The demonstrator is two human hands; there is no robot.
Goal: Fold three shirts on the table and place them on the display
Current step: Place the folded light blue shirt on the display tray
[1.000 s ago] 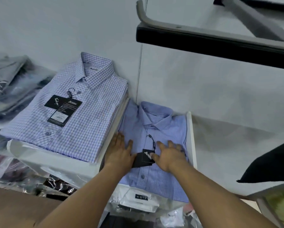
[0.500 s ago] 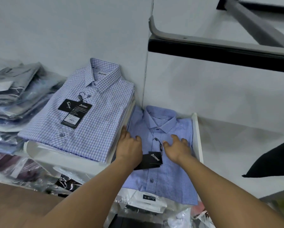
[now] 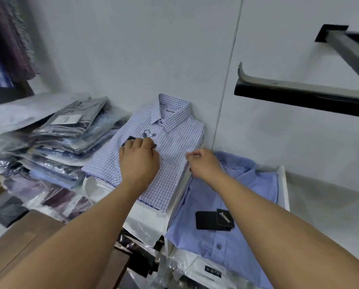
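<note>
A folded blue-and-white checked shirt (image 3: 174,130) lies on top of a stack on a white display tray (image 3: 145,215) against the wall. My left hand (image 3: 140,161) rests on it, fingers curled over its black hang tag (image 3: 127,141), which is mostly hidden. At the shirt's right edge, my right hand (image 3: 203,163) has its thumb and fingers pinched together on the fabric. To the right and lower, a folded plain blue shirt (image 3: 247,195) lies in a second white tray (image 3: 283,184), two black tags (image 3: 214,220) on its front.
Piles of shirts in clear bags (image 3: 59,138) fill the left side. A black wall shelf (image 3: 299,94) juts out at the upper right. Dark clothes (image 3: 7,38) hang at the top left. A bagged white shirt (image 3: 211,274) lies under the blue one. A brown surface (image 3: 18,243) sits at the lower left.
Both hands have left the blue shirt and moved up and left onto the checked shirt. The view has swung left and pulled back.
</note>
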